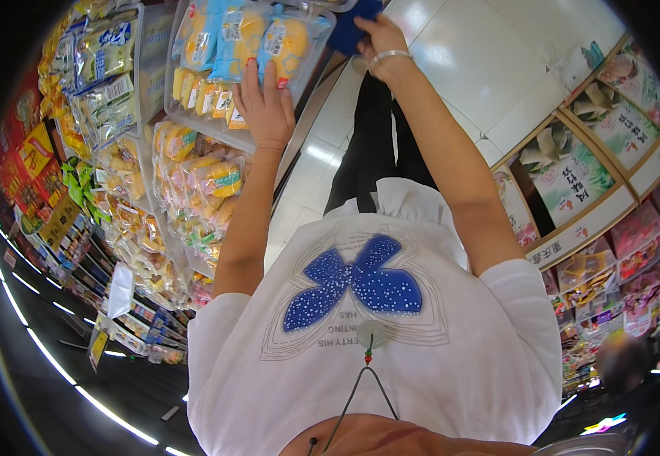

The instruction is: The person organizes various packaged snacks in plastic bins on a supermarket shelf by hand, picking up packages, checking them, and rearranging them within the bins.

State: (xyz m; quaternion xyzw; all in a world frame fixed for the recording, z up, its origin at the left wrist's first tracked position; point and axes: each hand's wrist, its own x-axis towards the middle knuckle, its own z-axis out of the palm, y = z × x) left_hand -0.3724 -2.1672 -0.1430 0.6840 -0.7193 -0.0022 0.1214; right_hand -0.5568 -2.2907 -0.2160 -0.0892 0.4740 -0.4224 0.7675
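Observation:
My left hand (264, 111) rests, fingers spread, on packaged goods in a clear plastic bin (233, 137). Its fingertips touch the lower ends of blue-and-clear packets of bread or cake (285, 45). Small yellow packets (207, 98) lie beside and partly under the palm. Off to the right, my right hand (384, 43), with a bracelet (391, 55) at the wrist, grips a dark blue cloth (352, 28) by the bin's outer side. Part of the cloth is cut off by the top of the view.
More bins of wrapped buns (199, 176) and bagged snacks (104, 54) run along my left. Tiled floor (449, 45) lies ahead. On the right stands a wood-edged display (578, 171) with printed panels, beside packaged goods (640, 251). A person (620, 362) is at the lower right.

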